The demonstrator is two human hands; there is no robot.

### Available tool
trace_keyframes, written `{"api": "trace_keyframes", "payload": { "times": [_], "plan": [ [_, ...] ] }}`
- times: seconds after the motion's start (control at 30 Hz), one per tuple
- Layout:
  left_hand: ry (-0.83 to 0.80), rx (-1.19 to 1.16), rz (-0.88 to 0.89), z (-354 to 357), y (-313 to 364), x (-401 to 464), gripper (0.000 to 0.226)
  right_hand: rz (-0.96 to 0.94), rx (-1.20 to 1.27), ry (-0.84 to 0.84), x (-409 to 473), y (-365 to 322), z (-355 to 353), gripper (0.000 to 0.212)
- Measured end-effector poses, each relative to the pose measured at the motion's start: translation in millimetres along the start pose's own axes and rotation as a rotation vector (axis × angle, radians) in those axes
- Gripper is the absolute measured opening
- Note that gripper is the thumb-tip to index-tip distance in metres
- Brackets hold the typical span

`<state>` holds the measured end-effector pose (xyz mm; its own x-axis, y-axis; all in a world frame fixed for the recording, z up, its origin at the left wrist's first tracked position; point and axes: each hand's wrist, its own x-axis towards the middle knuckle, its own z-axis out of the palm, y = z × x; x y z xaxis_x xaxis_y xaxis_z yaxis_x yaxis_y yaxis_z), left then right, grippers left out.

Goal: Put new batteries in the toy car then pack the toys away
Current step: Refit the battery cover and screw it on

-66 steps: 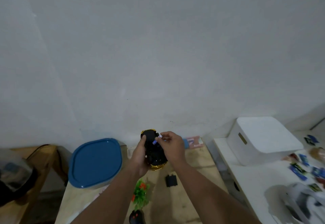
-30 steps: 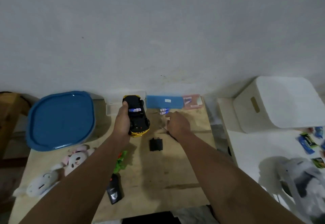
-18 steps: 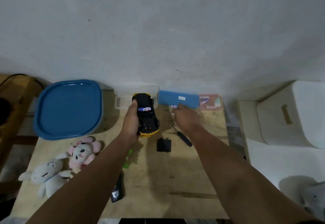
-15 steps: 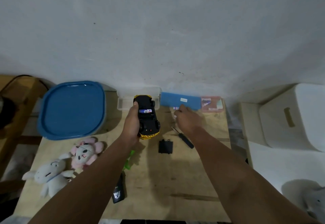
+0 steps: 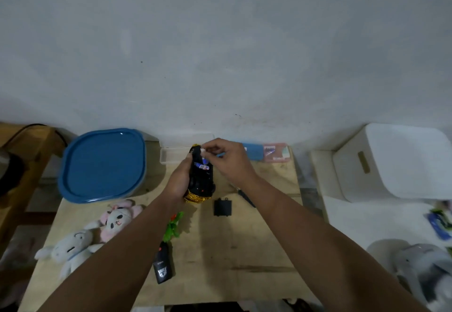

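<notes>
My left hand (image 5: 178,180) grips the black and gold toy car (image 5: 201,182), turned underside up above the wooden table (image 5: 234,250). One battery (image 5: 202,166) lies in the open compartment. My right hand (image 5: 228,162) pinches a second battery (image 5: 204,153) over the car's far end. The black battery cover (image 5: 222,207) lies flat on the table just right of the car. A screwdriver (image 5: 247,198) lies partly hidden under my right forearm.
A blue-lidded container (image 5: 102,165) stands at the back left, a clear small box (image 5: 175,156) and a blue pack (image 5: 254,150) behind the car. Two plush toys (image 5: 93,236), a green toy (image 5: 174,226) and a black remote (image 5: 162,266) lie near me. A white bin (image 5: 396,165) stands at right.
My right hand left the spot by the blue pack and came back to the car with a battery pinched in its fingers. My left hand kept holding the car.
</notes>
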<state>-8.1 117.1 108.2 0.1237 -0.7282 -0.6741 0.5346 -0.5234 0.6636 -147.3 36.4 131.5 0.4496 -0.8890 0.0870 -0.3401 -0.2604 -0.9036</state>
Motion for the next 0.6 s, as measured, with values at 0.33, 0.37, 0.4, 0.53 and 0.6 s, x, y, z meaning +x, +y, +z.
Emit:
{"api": "trace_keyframes", "payload": {
  "times": [0.33,0.37,0.4,0.53,0.6],
  "plan": [
    [0.013,0.048,-0.002,-2,3,5,0.052,-0.366,-0.400,-0.041,-27,13,14,0.020],
    [0.015,0.043,0.001,-2,2,6,0.052,-0.383,-0.429,-0.044,-29,17,16,0.023],
    [0.022,0.033,0.007,-2,1,7,0.052,-0.397,-0.455,-0.044,-31,20,18,0.027],
    [0.054,0.010,0.029,-3,-6,13,0.050,-0.401,-0.617,-0.071,-42,29,26,0.039],
    [0.067,-0.008,0.032,-2,-4,18,0.049,-0.381,-0.630,-0.052,-49,31,31,0.044]
  ]
}}
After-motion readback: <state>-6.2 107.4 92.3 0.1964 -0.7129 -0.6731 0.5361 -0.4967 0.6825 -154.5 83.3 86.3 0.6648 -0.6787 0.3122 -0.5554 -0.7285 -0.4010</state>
